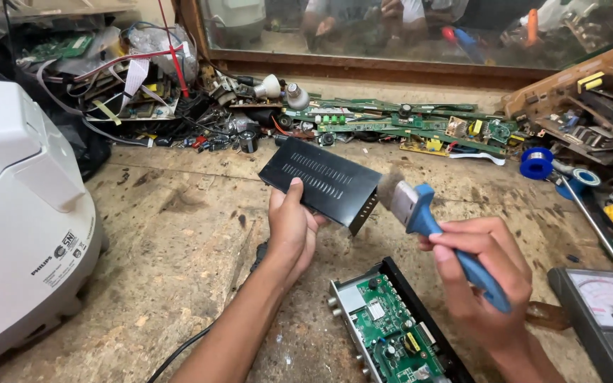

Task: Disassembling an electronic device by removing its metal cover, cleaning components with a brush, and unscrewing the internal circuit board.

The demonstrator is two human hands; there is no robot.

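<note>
Head view: a black vented metal cover [321, 182] is held up over the wooden workbench [179, 234], its long axis running from upper left down to lower right. The left hand [291, 228] is closed on its near long edge, thumb up on the slotted face. The cover's open lower-right end faces a blue-handled paintbrush [427, 220], whose bristles sit just beside that end; whether they touch is unclear. The right hand [480, 276] is wrapped around the brush handle, to the cover's right and lower. Below both lies an opened box with a green circuit board [391, 330]. A white appliance [23, 213] stands far left, a meter [604, 312] at right.
</note>
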